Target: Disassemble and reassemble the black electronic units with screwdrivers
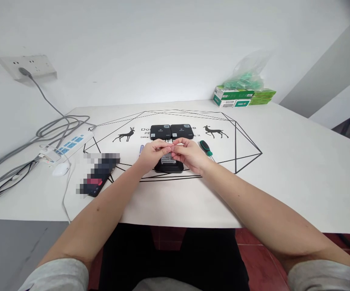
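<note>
My left hand [153,155] and my right hand [190,154] meet fingertip to fingertip over a black box [169,169] with a white label on its upper face. Both hands are closed in a pinch. Whatever lies between the fingertips is too small or too hidden to name. Just behind them, two more flat black boxes [159,132] lie side by side, with small stickers on top. Right of my right hand lies a screwdriver [205,148] with a green and black handle. A small blue-purple object [141,150] shows partly beside my left hand.
On the left are a phone [102,173], partly blurred out, a white power strip [76,141] with coiled grey cables, a small white case [61,169] and glasses [13,178]. Green-and-white cartons [234,93] under a plastic bag [247,76] stand against the wall.
</note>
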Demonstrator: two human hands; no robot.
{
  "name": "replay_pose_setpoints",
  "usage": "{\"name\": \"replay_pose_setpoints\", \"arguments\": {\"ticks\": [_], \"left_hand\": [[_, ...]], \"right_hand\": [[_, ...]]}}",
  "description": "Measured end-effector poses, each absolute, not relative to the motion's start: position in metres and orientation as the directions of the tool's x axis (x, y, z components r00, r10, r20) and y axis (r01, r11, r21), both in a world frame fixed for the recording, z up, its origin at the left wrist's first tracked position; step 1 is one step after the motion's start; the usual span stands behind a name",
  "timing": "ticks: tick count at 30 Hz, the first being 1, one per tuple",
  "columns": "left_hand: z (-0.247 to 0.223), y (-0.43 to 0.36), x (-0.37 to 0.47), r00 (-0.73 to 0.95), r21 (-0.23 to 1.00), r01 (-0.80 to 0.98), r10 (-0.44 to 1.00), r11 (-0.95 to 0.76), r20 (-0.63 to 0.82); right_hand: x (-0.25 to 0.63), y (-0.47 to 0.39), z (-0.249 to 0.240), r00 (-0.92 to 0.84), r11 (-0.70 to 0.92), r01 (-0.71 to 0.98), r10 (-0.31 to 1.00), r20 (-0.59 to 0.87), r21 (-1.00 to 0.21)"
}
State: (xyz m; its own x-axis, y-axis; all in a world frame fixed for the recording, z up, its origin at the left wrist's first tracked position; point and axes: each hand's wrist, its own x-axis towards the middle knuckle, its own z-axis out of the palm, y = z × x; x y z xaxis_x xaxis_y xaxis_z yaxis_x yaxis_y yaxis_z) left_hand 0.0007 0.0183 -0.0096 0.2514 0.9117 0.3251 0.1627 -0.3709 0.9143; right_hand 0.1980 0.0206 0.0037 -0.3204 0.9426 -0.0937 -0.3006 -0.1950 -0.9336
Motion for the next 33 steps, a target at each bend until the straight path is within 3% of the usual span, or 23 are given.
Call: {"name": "replay_pose_setpoints", "arguments": {"ticks": [4,8,11,15,26,28,30,33], "left_hand": [[-0.008,0.022,-0.005,0.182,0.823,0.444,0.935,-0.354,0.304],[-0.007,0.025,-0.016,0.207,0.524,0.781,0.933,-0.339,0.295],[-0.008,0.022,-0.020,0.284,0.442,0.817,0.926,-0.370,0.249],[-0.011,0.018,-0.020,0.312,0.425,0.822,0.924,-0.379,0.222],[-0.013,0.015,-0.022,0.351,0.428,0.808,0.914,-0.405,0.201],[-0.012,0.011,-0.024,0.399,0.430,0.797,0.904,-0.425,0.154],[-0.011,0.008,-0.025,0.454,0.437,0.788,0.889,-0.433,0.062],[-0.009,0.005,-0.024,0.490,0.451,0.786,0.871,-0.423,-0.037]], "right_hand": [[0.216,0.036,0.001,-0.296,0.187,0.018,0.939,0.173,-0.982],[0.236,0.052,-0.004,-0.439,0.427,0.413,0.867,0.235,-0.804],[0.240,0.059,-0.009,-0.520,0.506,0.513,0.826,0.219,-0.693],[0.238,0.064,-0.016,-0.578,0.584,0.504,0.776,0.254,-0.637],[0.254,0.070,-0.010,-0.602,0.608,0.474,0.751,0.269,-0.636],[0.271,0.077,-0.005,-0.499,0.570,0.596,0.815,0.295,-0.566],[0.293,0.085,-0.003,-0.319,0.418,0.796,0.904,0.284,-0.437],[0.323,0.093,-0.002,-0.215,0.215,0.942,0.976,0.029,-0.260]]}}
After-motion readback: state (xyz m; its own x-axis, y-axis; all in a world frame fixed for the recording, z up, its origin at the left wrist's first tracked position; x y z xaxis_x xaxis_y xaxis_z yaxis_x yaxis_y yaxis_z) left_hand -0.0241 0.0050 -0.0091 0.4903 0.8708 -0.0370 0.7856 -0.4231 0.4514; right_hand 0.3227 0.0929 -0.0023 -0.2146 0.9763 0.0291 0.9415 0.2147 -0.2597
